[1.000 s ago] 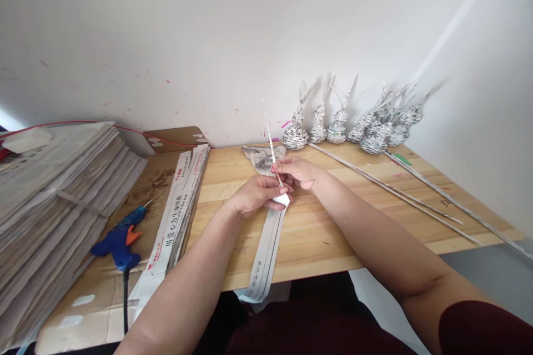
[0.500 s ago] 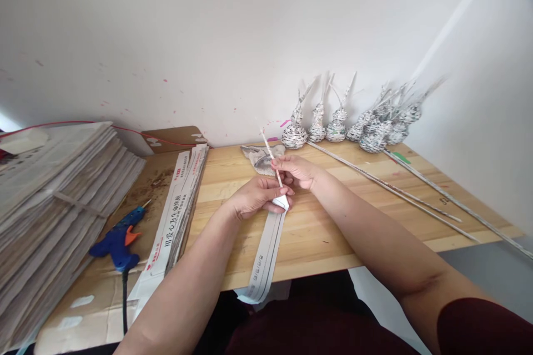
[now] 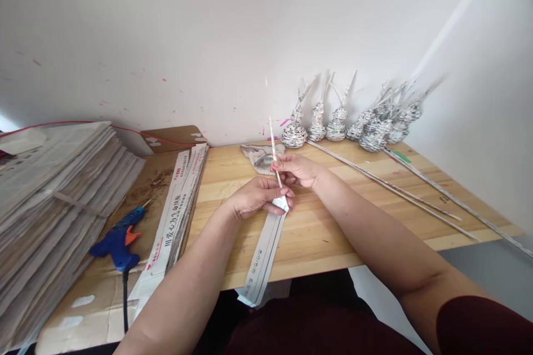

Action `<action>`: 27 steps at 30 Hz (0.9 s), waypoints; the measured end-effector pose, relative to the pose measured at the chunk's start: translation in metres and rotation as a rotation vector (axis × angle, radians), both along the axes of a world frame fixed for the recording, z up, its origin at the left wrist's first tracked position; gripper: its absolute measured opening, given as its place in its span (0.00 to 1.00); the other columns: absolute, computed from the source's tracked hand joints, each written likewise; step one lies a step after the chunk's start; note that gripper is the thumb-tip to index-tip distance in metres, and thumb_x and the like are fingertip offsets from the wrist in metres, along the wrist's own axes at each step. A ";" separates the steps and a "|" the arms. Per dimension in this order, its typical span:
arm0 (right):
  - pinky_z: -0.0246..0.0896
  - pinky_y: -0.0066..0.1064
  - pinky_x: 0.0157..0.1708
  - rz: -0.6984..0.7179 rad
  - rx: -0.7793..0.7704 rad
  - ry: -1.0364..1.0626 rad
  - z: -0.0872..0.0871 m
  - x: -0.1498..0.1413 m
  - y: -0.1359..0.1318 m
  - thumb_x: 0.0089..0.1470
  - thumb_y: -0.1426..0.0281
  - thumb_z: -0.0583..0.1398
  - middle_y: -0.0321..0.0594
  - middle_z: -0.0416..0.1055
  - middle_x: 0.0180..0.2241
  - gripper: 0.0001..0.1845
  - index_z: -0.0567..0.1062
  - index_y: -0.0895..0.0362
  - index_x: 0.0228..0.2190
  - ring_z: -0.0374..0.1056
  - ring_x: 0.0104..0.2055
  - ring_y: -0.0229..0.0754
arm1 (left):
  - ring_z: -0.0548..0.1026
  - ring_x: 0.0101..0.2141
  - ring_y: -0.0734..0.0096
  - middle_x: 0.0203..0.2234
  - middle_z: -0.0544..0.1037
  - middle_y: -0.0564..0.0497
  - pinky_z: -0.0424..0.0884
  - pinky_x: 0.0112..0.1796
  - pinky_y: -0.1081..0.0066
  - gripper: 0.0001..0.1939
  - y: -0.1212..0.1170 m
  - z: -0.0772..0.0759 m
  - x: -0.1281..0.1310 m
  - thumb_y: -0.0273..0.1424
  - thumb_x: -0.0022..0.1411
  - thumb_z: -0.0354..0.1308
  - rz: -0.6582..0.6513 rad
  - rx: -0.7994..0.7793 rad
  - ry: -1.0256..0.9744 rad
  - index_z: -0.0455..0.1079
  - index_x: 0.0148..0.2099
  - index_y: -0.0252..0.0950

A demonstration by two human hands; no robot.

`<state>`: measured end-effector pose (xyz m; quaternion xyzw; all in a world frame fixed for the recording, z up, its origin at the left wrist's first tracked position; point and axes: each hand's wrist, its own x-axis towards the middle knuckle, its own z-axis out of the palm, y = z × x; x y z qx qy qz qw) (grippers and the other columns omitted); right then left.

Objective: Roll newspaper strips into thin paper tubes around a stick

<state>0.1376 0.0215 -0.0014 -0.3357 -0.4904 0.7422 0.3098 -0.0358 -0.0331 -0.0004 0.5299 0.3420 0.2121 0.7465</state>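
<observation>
A long strip of printed paper (image 3: pixel 263 255) runs up from the table's front edge, its upper end wound into a thin rolled paper tube (image 3: pixel 272 136) that points up and away from me. My left hand (image 3: pixel 260 197) is closed on the paper strip where it folds into the tube's lower end. Just beyond it, my right hand (image 3: pixel 295 171) pinches the tube between thumb and fingers. A crumpled grey cloth (image 3: pixel 260 158) lies right behind my hands.
Woven paper gourd shapes (image 3: pixel 293 133) stand along the wall. Long paper rods (image 3: pixel 387 186) lie at right on the wooden table (image 3: pixel 333 244). At left are a blue glue gun (image 3: pixel 120 238), a stack of newspapers (image 3: pixel 54 222) and a pile of paper strips (image 3: pixel 175 205).
The tube's tip has swung to the right and stands more upright. The paper strip has been drawn slightly and lies straighter. Both hands stay in nearly the same place.
</observation>
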 end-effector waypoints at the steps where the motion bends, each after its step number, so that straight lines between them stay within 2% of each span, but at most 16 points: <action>1: 0.38 0.18 0.12 -0.012 -0.010 0.006 0.000 -0.001 0.000 0.36 0.61 0.71 0.32 0.63 0.17 0.18 0.75 0.61 0.25 0.55 0.19 0.28 | 0.78 0.36 0.63 0.35 0.79 0.41 0.75 0.35 0.67 0.18 0.000 0.000 0.000 0.40 0.54 0.65 0.001 -0.002 0.000 0.75 0.42 0.31; 6: 0.36 0.18 0.12 -0.055 -0.008 -0.038 0.002 -0.003 -0.001 0.32 0.59 0.73 0.30 0.62 0.18 0.21 0.73 0.61 0.23 0.53 0.18 0.27 | 0.78 0.36 0.64 0.36 0.79 0.40 0.75 0.35 0.67 0.19 0.000 -0.001 -0.001 0.40 0.54 0.65 -0.015 0.004 0.016 0.75 0.43 0.31; 9: 0.36 0.18 0.11 -0.085 0.034 -0.070 0.004 -0.002 -0.002 0.35 0.57 0.71 0.30 0.61 0.18 0.22 0.73 0.61 0.22 0.52 0.18 0.27 | 0.78 0.36 0.63 0.35 0.79 0.40 0.75 0.35 0.67 0.19 0.000 -0.001 -0.001 0.40 0.54 0.64 -0.031 0.014 0.019 0.75 0.44 0.31; 13: 0.41 0.19 0.12 0.043 0.065 0.002 0.005 0.004 -0.003 0.45 0.54 0.66 0.32 0.63 0.20 0.22 0.77 0.61 0.32 0.56 0.20 0.29 | 0.78 0.36 0.63 0.35 0.79 0.40 0.75 0.35 0.66 0.19 0.001 -0.002 -0.002 0.39 0.54 0.64 -0.025 0.002 0.003 0.75 0.43 0.30; 15: 0.42 0.19 0.13 0.079 0.080 0.001 0.005 0.006 -0.002 0.45 0.57 0.67 0.33 0.63 0.20 0.21 0.78 0.62 0.34 0.57 0.21 0.30 | 0.78 0.36 0.63 0.35 0.79 0.40 0.75 0.35 0.67 0.19 0.001 -0.002 -0.002 0.40 0.54 0.65 -0.019 0.001 0.005 0.75 0.43 0.31; 19: 0.37 0.19 0.13 -0.006 0.087 -0.048 0.003 0.004 0.000 0.39 0.59 0.70 0.32 0.62 0.18 0.19 0.77 0.62 0.26 0.55 0.19 0.28 | 0.78 0.37 0.63 0.36 0.79 0.40 0.75 0.35 0.68 0.20 0.001 -0.002 -0.001 0.40 0.53 0.65 -0.011 0.004 0.017 0.75 0.43 0.31; 25: 0.33 0.20 0.12 -0.104 0.043 -0.079 0.001 -0.005 -0.001 0.33 0.58 0.72 0.29 0.59 0.16 0.22 0.71 0.60 0.21 0.50 0.17 0.27 | 0.78 0.35 0.64 0.34 0.79 0.41 0.75 0.35 0.66 0.21 0.000 -0.001 0.000 0.41 0.52 0.66 -0.015 -0.001 0.019 0.75 0.43 0.31; 27: 0.32 0.20 0.12 -0.115 0.046 -0.065 0.001 -0.005 -0.002 0.34 0.58 0.72 0.28 0.58 0.16 0.22 0.70 0.60 0.21 0.50 0.17 0.27 | 0.78 0.35 0.64 0.34 0.79 0.41 0.75 0.35 0.66 0.21 0.000 0.000 0.001 0.41 0.52 0.66 -0.010 -0.007 0.023 0.75 0.42 0.30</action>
